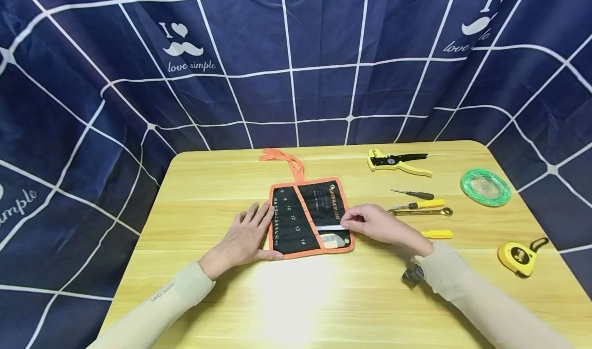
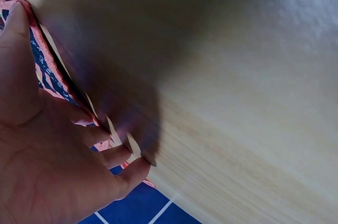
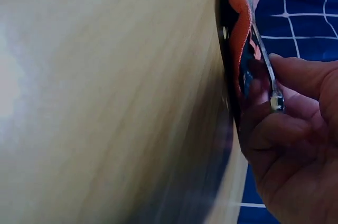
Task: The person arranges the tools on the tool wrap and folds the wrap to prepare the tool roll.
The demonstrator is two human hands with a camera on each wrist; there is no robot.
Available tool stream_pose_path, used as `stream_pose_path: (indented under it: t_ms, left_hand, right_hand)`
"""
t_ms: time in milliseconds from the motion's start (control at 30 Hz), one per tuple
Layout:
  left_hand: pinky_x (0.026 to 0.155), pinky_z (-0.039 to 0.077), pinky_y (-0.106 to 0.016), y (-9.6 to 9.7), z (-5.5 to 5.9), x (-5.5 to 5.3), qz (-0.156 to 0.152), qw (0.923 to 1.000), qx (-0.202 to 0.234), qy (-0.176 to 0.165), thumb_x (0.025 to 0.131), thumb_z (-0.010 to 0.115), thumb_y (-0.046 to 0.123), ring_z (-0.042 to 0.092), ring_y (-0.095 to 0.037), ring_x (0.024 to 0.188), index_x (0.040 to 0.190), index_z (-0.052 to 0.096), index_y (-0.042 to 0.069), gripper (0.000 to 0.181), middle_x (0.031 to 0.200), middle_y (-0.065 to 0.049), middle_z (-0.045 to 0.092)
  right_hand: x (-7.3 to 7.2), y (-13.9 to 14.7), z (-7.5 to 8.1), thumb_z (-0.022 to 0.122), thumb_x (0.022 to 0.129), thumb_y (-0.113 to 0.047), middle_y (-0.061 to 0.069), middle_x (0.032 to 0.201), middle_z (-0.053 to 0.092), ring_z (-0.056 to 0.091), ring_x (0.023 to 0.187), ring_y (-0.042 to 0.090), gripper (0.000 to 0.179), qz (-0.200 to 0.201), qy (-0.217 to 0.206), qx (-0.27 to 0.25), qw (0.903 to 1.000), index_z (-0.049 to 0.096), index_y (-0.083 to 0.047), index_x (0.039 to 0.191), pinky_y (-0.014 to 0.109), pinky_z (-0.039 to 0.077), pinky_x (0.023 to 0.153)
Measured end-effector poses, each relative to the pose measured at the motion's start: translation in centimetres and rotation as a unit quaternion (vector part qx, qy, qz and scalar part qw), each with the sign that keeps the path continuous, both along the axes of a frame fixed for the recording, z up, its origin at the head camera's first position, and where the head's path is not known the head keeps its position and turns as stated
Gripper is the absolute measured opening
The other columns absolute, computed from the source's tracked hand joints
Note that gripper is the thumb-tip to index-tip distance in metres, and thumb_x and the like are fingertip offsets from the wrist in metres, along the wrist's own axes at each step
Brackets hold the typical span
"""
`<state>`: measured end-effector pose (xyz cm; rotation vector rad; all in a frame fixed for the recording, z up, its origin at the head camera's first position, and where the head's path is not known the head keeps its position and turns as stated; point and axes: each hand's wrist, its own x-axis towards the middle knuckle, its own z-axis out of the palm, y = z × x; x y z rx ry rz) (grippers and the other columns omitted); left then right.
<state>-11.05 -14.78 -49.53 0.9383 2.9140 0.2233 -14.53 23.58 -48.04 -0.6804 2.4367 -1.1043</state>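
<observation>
Metal tool (image 1: 330, 227) extends leftward from the right grip (image 1: 380, 226) across the pouch (image 1: 288, 235).

A small curtained-off workspace: navy cloth (image 1: 324, 35) with white grid lines and "love simple" lettering hangs behind and beside a wooden surface (image 1: 208, 179) bearing a tool pouch (image 1: 319, 201), wire stripper (image 1: 392, 161) and tape measure (image 1: 515, 258).

Near tabletop (image 1: 296, 308) passable, wrench (image 1: 425, 212) beside right hand (image 1: 376, 225)

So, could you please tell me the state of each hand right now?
Left hand: open, resting on the left edge of the tool pouch.
Right hand: closed, pinching a slim metal tool.
</observation>
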Motion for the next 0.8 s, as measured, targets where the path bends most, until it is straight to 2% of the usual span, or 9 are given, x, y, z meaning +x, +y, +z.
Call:
stream_pose_path:
  t_ms: [133,367,533,800]
  left_hand:
    - [0.109,0.042,-0.069,-0.1,0.0,0.1,-0.001,1.0000,0.003,0.004,0.087,0.077,0.078,0.034,-0.053,0.155,0.168,0.034,-0.005,0.124,0.173,-0.026,0.032]
    - [0.109,0.041,-0.068,-0.1,0.0,0.0,-0.002,1.0000,0.004,-0.002,0.087,0.076,0.077,0.033,-0.053,0.155,0.168,0.033,-0.005,0.123,0.174,-0.026,0.031]
    - [0.110,0.040,-0.068,0.0,0.0,-0.1,0.002,1.0000,0.004,-0.005,0.087,0.076,0.078,0.032,-0.052,0.156,0.169,0.033,-0.004,0.124,0.174,-0.025,0.029]
    - [0.108,0.042,-0.068,-0.1,0.0,-0.1,-0.004,1.0000,0.002,0.006,0.087,0.076,0.079,0.034,-0.053,0.154,0.168,0.034,-0.005,0.124,0.173,-0.027,0.031]
  right_hand:
    - [0.2,-0.4,0.3,0.074,0.104,-0.011,-0.004,0.101,0.072,0.060,0.088,0.016,0.007,-0.005,0.041,0.024,0.9988,0.081,-0.014,0.106,0.038,0.052,0.081]
    - [0.9,-0.4,0.7,0.078,0.095,0.001,0.004,0.111,0.073,0.066,0.094,0.015,0.023,0.012,0.117,0.070,0.9906,0.075,-0.002,0.118,0.043,0.058,0.086]
    - [1.5,-0.4,1.3,0.079,0.092,0.000,0.009,0.111,0.074,0.071,0.097,0.019,0.028,0.003,0.132,0.080,0.9880,0.072,0.003,0.119,0.044,0.060,0.089]
    - [1.5,-0.2,1.5,0.080,0.095,0.004,0.010,0.108,0.075,0.075,0.095,0.021,0.020,0.028,0.175,0.078,0.9811,0.077,0.004,0.115,0.042,0.062,0.087]
